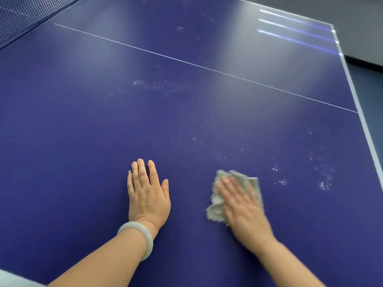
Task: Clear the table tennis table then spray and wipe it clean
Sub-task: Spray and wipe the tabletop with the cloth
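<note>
Wiping a dark blue table tennis counter (83, 121), the right hand (242, 206) presses a crumpled grey cloth (215, 204) flat under straight fingers (228, 189), near the right side. The left hand (148, 195) rests palm down just left of it, fingers (141, 172) straight, holding nothing, a pale bangle (143, 235) on its wrist. White spray droplets (323, 183) lie right of the cloth and farther out near the thin white centre line (207, 68). Judged risk: the bunched cloth may skip those patches and leave streaks, or slip from under the flat hand. Motion blurs the right hand. The net (16, 19) is cut off far left; no spray bottle is in view.
</note>
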Demonstrator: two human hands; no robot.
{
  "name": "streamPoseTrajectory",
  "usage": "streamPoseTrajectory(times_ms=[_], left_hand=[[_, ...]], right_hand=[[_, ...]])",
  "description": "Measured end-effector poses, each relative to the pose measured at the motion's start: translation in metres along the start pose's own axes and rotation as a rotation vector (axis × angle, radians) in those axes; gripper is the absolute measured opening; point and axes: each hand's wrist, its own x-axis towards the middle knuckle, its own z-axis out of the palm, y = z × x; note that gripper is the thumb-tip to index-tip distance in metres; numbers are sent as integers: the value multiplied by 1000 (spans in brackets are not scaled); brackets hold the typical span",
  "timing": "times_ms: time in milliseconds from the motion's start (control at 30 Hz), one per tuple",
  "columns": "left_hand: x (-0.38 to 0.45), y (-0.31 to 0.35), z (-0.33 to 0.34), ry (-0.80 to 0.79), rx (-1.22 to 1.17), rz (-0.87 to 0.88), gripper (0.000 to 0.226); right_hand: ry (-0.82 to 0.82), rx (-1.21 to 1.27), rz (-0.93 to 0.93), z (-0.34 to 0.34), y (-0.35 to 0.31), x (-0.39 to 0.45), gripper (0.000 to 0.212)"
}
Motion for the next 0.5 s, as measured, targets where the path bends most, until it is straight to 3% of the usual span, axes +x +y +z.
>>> streamPoseTrajectory(times_ms=[100,167,233,367,433,500], left_hand=[[-1,0,1,3,15,3,62],[0,0,-1,2,9,-8,66],[0,1,-2,2,-4,-6,70],[1,1,-2,-10,1,-6,70],[1,1,-2,-19,10,-9,70],[1,1,-3,-19,12,-12,71]], right_hand=[[40,89,667,-9,46,4,52],[93,108,915,-7,30,4,55],[98,42,801,1,-10,6,54],[46,34,288,14,-67,41,57],[-14,56,54,10,-61,71,55],[-66,32,-12,6,-30,101,54]])
